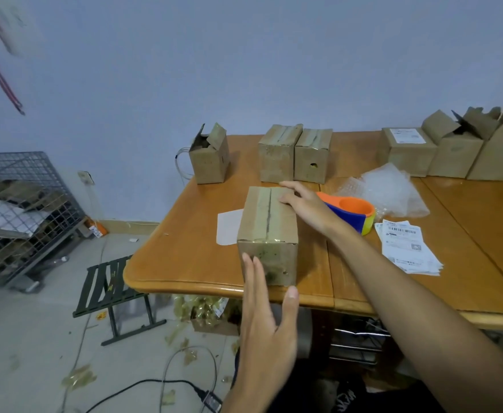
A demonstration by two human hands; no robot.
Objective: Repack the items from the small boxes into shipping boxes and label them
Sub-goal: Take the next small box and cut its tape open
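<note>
A taped brown cardboard box (266, 231) stands near the front edge of the wooden table (184, 257). My left hand (266, 326) is flat with straight fingers, fingertips touching the box's near face. My right hand (303, 204) rests with flat fingers on the far right part of the box's top. An orange and blue tape dispenser (353, 214) lies just right of that hand. A stack of printed shipping labels (408, 248) lies further right. A blank white sheet (227, 226) sits left of the box.
Two closed boxes (296, 156) and one open box (210, 158) stand behind. More boxes (452, 150), one labelled, line the back right. Bubble wrap (390, 189) lies near them. A folding stool (116, 290), wire cage (21, 213), cables and tape scraps occupy the floor at left.
</note>
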